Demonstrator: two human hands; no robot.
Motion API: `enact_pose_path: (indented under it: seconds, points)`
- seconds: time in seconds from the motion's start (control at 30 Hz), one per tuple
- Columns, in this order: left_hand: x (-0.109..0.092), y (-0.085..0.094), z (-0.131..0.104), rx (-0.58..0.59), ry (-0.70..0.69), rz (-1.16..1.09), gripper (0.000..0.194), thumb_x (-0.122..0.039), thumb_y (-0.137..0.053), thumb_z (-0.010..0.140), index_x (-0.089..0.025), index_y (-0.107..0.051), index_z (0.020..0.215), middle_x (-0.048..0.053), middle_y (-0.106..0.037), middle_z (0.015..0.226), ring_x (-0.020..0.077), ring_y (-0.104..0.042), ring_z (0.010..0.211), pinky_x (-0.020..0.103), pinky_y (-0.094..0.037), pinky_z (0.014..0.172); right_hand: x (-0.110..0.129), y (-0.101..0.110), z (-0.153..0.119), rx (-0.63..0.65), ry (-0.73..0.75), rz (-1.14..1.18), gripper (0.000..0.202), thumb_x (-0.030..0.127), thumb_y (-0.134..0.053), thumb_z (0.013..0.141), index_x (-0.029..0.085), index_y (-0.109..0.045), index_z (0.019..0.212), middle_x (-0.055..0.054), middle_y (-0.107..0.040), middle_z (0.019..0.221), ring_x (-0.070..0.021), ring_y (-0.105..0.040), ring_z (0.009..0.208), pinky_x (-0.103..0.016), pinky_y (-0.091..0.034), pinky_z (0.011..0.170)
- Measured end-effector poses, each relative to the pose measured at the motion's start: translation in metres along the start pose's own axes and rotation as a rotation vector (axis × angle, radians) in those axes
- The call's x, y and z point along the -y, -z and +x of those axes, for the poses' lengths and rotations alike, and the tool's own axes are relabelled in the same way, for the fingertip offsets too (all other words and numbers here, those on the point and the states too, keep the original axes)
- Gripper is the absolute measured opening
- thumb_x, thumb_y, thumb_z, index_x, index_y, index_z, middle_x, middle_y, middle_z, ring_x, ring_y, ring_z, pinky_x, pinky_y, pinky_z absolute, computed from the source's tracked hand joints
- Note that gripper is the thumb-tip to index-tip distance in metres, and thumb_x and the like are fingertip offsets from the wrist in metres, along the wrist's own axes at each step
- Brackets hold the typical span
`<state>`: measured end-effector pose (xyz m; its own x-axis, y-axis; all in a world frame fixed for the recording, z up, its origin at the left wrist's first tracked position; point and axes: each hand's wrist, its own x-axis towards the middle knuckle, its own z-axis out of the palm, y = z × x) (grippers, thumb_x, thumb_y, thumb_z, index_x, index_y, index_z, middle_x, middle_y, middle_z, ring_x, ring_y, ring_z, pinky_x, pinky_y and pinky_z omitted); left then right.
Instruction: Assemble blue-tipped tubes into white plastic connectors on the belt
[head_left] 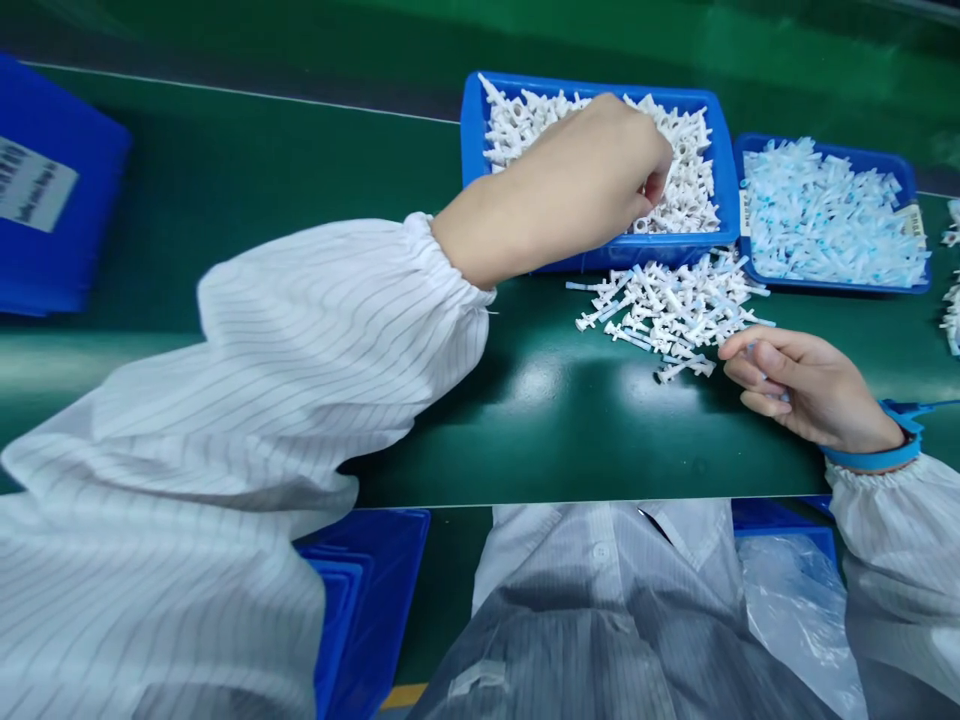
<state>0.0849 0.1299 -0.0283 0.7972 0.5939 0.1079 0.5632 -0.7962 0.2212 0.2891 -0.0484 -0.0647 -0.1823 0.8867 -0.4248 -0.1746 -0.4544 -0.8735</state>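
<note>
My left hand point(600, 165) reaches over a blue bin point(474, 130) full of small white plastic connectors point(694, 190). Its fingers curl downward and are pressed together; whatever lies between the fingertips is hidden. Just right of a loose pile of white connectors with pale-blue tubes attached point(675, 305), my right hand point(810, 390) is closed, thumb against fingers. A bit of pale blue shows between those fingers, seemingly a small plastic tube piece. A second blue tray point(832, 287) beyond that hand holds many translucent, blue-tinted tube pieces point(825, 215).
The green tabletop point(525, 440) has its near edge in front of my body. Blue bins with a label point(45, 190) stand at the far left. More blue bins point(375, 600) and a clear plastic bag point(799, 600) are below the edge. White parts point(952, 310) lie at the right border.
</note>
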Motion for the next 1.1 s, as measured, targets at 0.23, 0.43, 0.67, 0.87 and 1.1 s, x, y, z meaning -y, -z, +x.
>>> enact_pose_path:
  seconds: [0.23, 0.43, 0.67, 0.87, 1.1]
  points:
    - [-0.018, 0.036, -0.010, -0.061, 0.154, 0.020, 0.031, -0.015, -0.052, 0.099, -0.004, -0.067, 0.124, 0.010, -0.067, 0.121, 0.0294, -0.060, 0.124, 0.040, -0.039, 0.109, 0.002, 0.004, 0.002, -0.076, 0.025, 0.074, 0.031, 0.047, -0.086, 0.079, 0.019, -0.071, 0.081, 0.003, -0.032, 0.063, -0.0066, -0.020, 0.054, -0.020, -0.013, 0.041]
    - [-0.050, -0.008, -0.054, -0.048, -0.137, -0.468, 0.023, -0.026, -0.051, 0.100, -0.015, -0.071, 0.102, 0.005, -0.065, 0.112, 0.0158, -0.063, 0.105, 0.028, -0.046, 0.089, 0.000, 0.005, 0.001, -0.046, 0.000, 0.073, 0.035, 0.050, -0.087, 0.076, 0.019, -0.072, 0.081, 0.003, -0.031, 0.060, -0.0072, -0.019, 0.054, -0.019, -0.010, 0.040]
    - [-0.061, -0.075, -0.089, 0.131, -0.257, -0.592, 0.027, -0.029, -0.036, 0.106, -0.018, -0.060, 0.099, 0.003, -0.065, 0.099, 0.0090, -0.059, 0.082, 0.019, -0.047, 0.071, -0.001, 0.003, -0.001, -0.073, 0.031, -0.003, 0.039, 0.050, -0.086, 0.077, 0.016, -0.068, 0.072, 0.002, -0.033, 0.062, -0.0055, -0.021, 0.053, -0.020, -0.010, 0.040]
    - [-0.053, -0.077, -0.088, 0.092, -0.346, -0.510, 0.028, -0.028, -0.034, 0.106, -0.014, -0.059, 0.107, 0.008, -0.060, 0.107, 0.0124, -0.057, 0.089, 0.023, -0.046, 0.075, -0.003, 0.000, -0.003, -0.045, 0.002, 0.008, 0.032, 0.046, -0.083, 0.082, 0.016, -0.073, 0.088, 0.005, -0.026, 0.058, -0.0055, -0.019, 0.050, -0.022, -0.011, 0.042]
    - [-0.058, -0.084, -0.085, 0.019, -0.454, -0.385, 0.032, -0.017, -0.032, 0.104, -0.012, -0.063, 0.101, 0.010, -0.061, 0.103, 0.0140, -0.055, 0.088, 0.024, -0.044, 0.074, -0.001, 0.003, -0.002, -0.021, -0.109, 0.053, 0.027, 0.040, -0.074, 0.087, 0.015, -0.075, 0.097, 0.001, -0.037, 0.065, -0.0066, -0.023, 0.052, -0.024, -0.017, 0.043]
